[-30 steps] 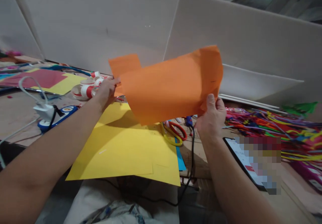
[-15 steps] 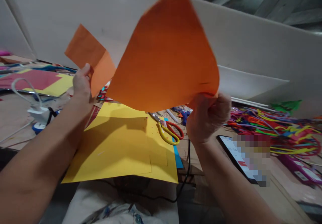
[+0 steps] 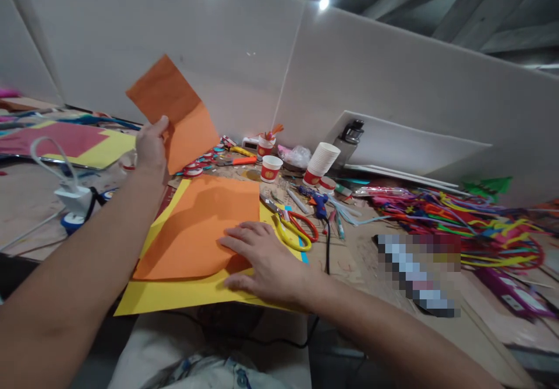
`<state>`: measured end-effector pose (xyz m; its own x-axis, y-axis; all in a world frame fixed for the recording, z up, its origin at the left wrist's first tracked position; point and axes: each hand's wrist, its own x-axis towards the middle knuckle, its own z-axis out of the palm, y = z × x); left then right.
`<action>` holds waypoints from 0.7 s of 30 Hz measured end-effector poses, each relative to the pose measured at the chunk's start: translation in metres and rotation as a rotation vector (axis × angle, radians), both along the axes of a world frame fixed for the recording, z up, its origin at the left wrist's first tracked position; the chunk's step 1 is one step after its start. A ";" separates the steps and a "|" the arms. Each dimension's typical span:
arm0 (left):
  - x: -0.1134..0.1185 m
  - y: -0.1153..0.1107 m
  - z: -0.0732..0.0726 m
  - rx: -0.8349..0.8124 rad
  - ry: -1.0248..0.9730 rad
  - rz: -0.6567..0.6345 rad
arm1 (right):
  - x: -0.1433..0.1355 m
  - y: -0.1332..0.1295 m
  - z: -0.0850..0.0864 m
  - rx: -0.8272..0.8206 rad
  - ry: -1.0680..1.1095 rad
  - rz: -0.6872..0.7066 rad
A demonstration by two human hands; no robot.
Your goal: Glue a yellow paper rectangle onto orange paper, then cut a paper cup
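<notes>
We list: one creased orange paper piece [image 3: 192, 121], held raised, pinched in our left hand [image 3: 152, 147]; one larger orange sheet [image 3: 192, 226], lying on yellow paper [image 3: 170, 297], our right hand [image 3: 266, 261] spread palm-down over its lower right corner; yellow-handled scissors [image 3: 279, 226], just beside that sheet's right edge.

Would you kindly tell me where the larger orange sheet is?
In the head view, the larger orange sheet lies left of centre on yellow paper, the right hand at its right edge.
</notes>
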<state>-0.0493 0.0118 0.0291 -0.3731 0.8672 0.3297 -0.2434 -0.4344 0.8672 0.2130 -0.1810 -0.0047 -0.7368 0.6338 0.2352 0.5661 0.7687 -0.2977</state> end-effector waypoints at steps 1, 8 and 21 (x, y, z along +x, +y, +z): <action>0.003 -0.001 -0.002 0.033 -0.078 0.047 | -0.002 -0.004 0.002 -0.031 -0.026 -0.012; 0.025 -0.010 -0.009 0.033 -0.125 0.034 | 0.019 0.014 0.015 0.003 0.258 -0.252; 0.030 -0.032 -0.013 -0.492 0.634 -0.648 | 0.062 0.070 -0.009 -0.023 -0.161 -0.712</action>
